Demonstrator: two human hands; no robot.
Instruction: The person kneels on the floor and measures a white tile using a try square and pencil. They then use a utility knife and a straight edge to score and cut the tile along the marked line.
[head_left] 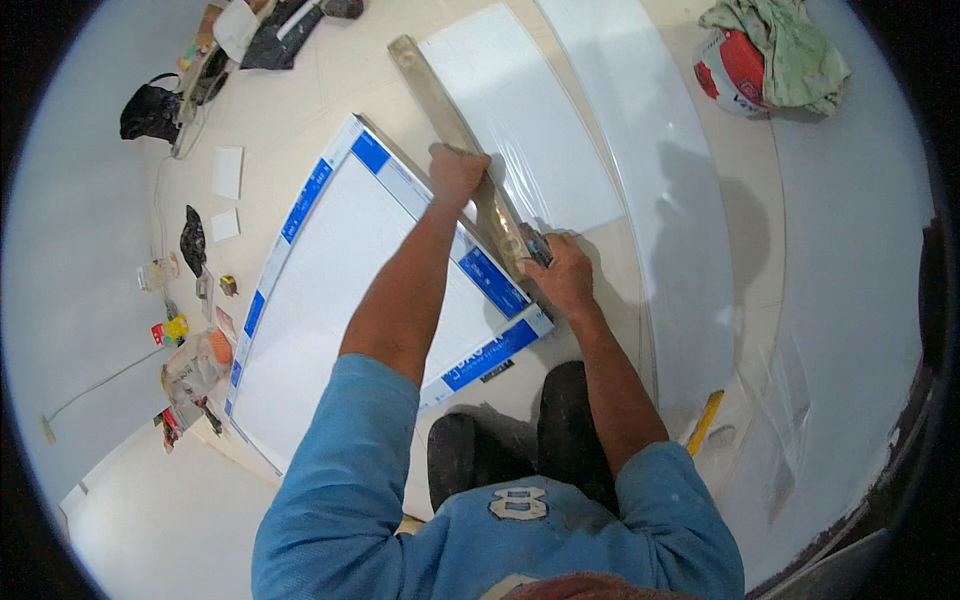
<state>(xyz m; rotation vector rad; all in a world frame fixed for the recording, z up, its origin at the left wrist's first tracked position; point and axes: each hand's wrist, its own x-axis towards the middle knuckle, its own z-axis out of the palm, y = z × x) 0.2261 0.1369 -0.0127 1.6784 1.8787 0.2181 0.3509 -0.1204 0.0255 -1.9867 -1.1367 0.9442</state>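
Note:
A long, worn metal straightedge [432, 90] slants across the white sheet and the framed panel's edge. My left hand [460, 172] is closed around its middle. At its near end, my right hand [566, 272] is closed on a small dark tool [537, 245], whose kind the fingers hide; the fingertips meet the straightedge. Left of the bar lies a white panel [340, 270] framed with white strips under blue-printed film. Beyond the bar, a glossy white sheet [520, 110] lies flat, with wrinkled clear film near its lower part.
A second long white sheet [670, 180] curves along the right. Behind it stands a red-and-white bucket [735, 72] with a green cloth [790, 50] on it. A yellow strip [705, 422] lies lower right. Bags, a tape measure [229, 286] and a cable [105, 385] lie at left.

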